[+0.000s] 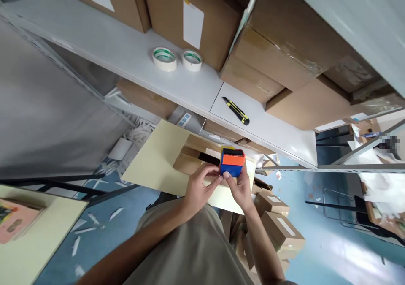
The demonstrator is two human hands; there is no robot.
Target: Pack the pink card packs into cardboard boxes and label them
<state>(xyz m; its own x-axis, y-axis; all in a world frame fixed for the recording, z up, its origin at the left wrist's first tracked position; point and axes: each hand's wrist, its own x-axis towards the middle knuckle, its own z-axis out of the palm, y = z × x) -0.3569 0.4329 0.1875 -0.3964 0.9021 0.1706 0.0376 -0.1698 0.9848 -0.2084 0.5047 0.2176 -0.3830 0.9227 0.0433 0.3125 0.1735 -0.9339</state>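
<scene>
My right hand [241, 188] is closed round the side of a small blue and orange box [233, 164], its thumb on the near blue face. The top of the box looks black, and a bit of yellow shows at its far left corner. My left hand [201, 186] is at the box's left edge, thumb and fingers drawn together against it; their tips are partly hidden. Below the hands an open cardboard box [185, 161] lies on a pale yellow table [152, 158]. Its inside is mostly hidden from me.
On the grey shelf [126, 52] ahead are two tape rolls [164, 59] and a yellow and black box cutter [236, 110]. Large cartons [190, 6] line its back. More cartons [281, 230] stand on the floor at right. Paper scraps [76, 246] litter the floor at left.
</scene>
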